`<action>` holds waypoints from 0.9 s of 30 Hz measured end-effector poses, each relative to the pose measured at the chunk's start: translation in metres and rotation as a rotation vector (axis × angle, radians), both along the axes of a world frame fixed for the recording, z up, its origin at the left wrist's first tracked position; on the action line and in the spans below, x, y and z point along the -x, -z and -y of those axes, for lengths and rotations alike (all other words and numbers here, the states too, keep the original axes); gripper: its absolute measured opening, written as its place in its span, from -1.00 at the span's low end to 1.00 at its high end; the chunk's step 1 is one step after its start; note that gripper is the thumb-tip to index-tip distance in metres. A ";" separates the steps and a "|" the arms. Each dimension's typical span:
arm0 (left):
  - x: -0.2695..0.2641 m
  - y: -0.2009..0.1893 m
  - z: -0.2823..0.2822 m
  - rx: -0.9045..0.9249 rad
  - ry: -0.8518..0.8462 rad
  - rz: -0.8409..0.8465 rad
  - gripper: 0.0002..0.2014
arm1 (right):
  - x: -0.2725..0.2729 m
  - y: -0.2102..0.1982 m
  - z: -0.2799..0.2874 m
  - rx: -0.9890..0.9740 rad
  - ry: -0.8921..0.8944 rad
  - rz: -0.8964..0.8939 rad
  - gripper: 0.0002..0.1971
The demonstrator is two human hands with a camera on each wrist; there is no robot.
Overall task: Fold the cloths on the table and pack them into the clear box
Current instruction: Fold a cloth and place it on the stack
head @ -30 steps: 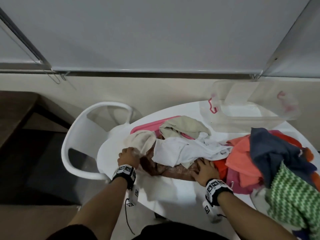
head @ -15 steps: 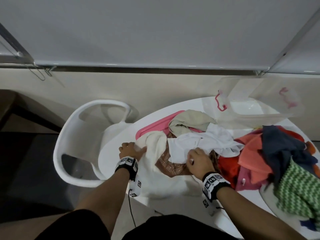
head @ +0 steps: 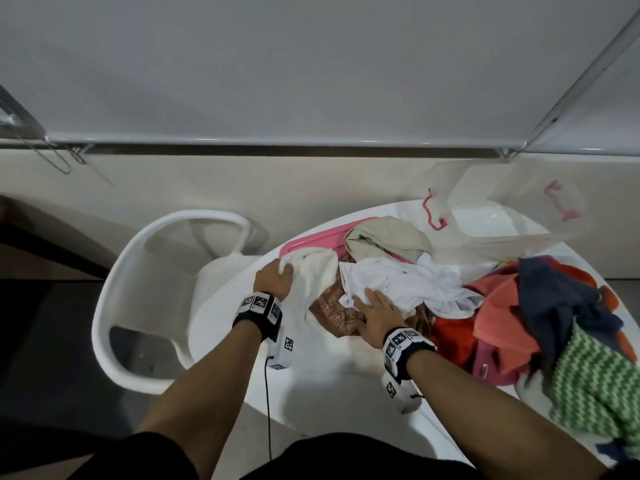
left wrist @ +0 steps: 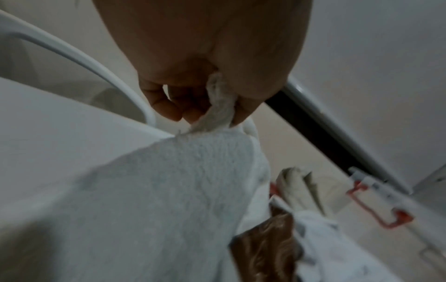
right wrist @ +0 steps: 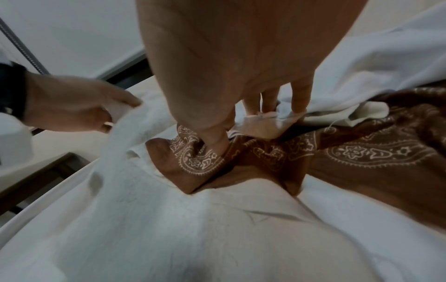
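Now left hand [head: 273, 279] pinches white towel [head: 317, 271] corner; right hand [head: 375, 315] flat on brown cloth [head: 332, 311].

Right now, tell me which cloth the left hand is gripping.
The fluffy white towel, its corner pinched by the left hand. The brown patterned cloth lies beside it, ungripped by that hand.

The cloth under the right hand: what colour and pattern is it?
Brown cloth with a white paisley print; clearest in the right wrist view.

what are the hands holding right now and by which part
The left hand pinches the white towel by its far corner. The right hand rests on the white cloth at its near edge; a grip cannot be told.
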State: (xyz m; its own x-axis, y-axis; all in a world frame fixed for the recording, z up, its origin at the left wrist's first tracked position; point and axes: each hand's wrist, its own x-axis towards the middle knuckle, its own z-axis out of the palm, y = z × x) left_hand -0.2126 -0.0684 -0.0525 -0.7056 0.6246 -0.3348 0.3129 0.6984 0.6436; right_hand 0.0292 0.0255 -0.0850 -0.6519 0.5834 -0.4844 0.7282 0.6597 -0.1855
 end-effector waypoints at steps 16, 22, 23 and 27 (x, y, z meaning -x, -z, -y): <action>-0.082 -0.146 -0.016 -0.455 0.328 0.360 -0.74 | 0.014 -0.129 -0.030 0.411 0.200 -0.717 -0.28; -0.128 -0.218 -0.018 -0.524 0.445 0.243 -0.82 | -0.022 -0.197 -0.033 0.486 0.129 -0.756 -0.75; -0.133 -0.232 -0.016 -0.572 0.421 0.228 -0.86 | -0.034 -0.203 -0.035 0.541 0.166 -0.799 -0.74; -0.140 -0.260 -0.010 -0.662 0.322 0.164 -0.76 | -0.077 -0.217 -0.041 0.683 0.264 -0.931 -0.58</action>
State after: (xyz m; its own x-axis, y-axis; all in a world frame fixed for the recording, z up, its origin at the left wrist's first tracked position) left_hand -0.0726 -0.0586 0.2072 -0.4271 0.8989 0.0973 0.3004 0.0396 0.9530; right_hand 0.1062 0.0662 0.1323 -0.8167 0.5570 -0.1506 0.2254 0.0677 -0.9719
